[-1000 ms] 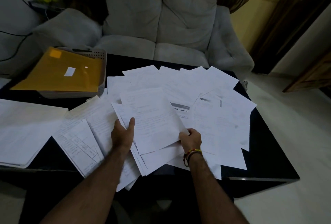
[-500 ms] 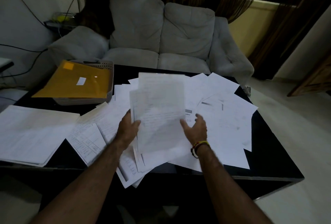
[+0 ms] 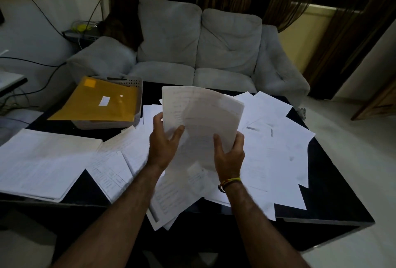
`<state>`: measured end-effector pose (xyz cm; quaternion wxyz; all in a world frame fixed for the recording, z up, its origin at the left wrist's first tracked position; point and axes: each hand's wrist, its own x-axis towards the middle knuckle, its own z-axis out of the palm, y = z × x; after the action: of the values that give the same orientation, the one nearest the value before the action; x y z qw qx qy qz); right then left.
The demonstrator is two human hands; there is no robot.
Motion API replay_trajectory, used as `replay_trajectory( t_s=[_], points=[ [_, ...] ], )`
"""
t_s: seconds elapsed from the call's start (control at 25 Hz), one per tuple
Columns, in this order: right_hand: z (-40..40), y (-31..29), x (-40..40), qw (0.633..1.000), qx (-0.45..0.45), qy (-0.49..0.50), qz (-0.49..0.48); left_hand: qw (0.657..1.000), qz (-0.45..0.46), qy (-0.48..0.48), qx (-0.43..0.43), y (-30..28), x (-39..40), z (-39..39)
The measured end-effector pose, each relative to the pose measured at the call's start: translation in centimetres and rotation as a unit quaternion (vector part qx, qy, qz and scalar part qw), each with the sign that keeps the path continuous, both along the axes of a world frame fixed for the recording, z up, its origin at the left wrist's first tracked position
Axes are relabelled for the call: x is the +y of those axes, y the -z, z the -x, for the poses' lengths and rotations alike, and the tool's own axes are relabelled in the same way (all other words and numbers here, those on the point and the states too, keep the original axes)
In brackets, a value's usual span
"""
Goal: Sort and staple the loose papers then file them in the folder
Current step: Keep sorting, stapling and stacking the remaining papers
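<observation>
Dim living room, black table [image 3: 334, 207] before a grey sofa [image 3: 199, 53]: sorting looked barely begun.

Most loose papers [image 3: 276, 139] still lay fanned and overlapping across the table, with one flatter stack [image 3: 45, 160] set apart at the near left, perhaps a sorted pile, though that was only a guess. No stapler could be made out in the gloom, and the yellow folder [image 3: 98, 100] rested on a grey tray [image 3: 137, 87] at the far left, nothing visibly filed in it, so stapling and filing seemed still ahead. Both forearms reached forward over the table's middle; the left hand [image 3: 165, 141] and right hand [image 3: 230, 149] each gripped a lower edge of a lifted sheaf [image 3: 201, 117], thumbs on its face, holding it tilted up and bowed above the spread for reading.
</observation>
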<state>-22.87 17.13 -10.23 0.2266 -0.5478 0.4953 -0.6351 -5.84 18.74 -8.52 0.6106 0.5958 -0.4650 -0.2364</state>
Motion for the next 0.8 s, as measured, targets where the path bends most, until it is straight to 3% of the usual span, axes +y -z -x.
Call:
replay_trajectory(
  t_s=[0.12,0.32,0.52,0.64,0.8],
  points=[
    [-1.0,-0.1,-0.9,1.0,0.006,0.007,0.0,0.997,-0.024,-0.063,0.032,0.4,-0.4,0.7],
    [-2.6,0.7,-2.5,0.993,0.107,-0.044,-0.019,0.988,-0.05,-0.145,0.0,1.1,-1.5,1.1],
    [-0.1,3.1,-6.7,0.983,0.091,0.073,-0.141,0.971,-0.193,-0.139,-0.018,5.5,-3.1,-0.4],
    [2.7,5.7,-9.8,0.934,0.188,0.123,-0.278,0.963,-0.234,-0.092,-0.1,9.4,-2.2,1.0],
    [4.3,6.7,-12.7,0.884,0.323,0.095,-0.325,0.923,-0.257,-0.128,-0.254,10.7,-1.8,2.4]
  ],
)
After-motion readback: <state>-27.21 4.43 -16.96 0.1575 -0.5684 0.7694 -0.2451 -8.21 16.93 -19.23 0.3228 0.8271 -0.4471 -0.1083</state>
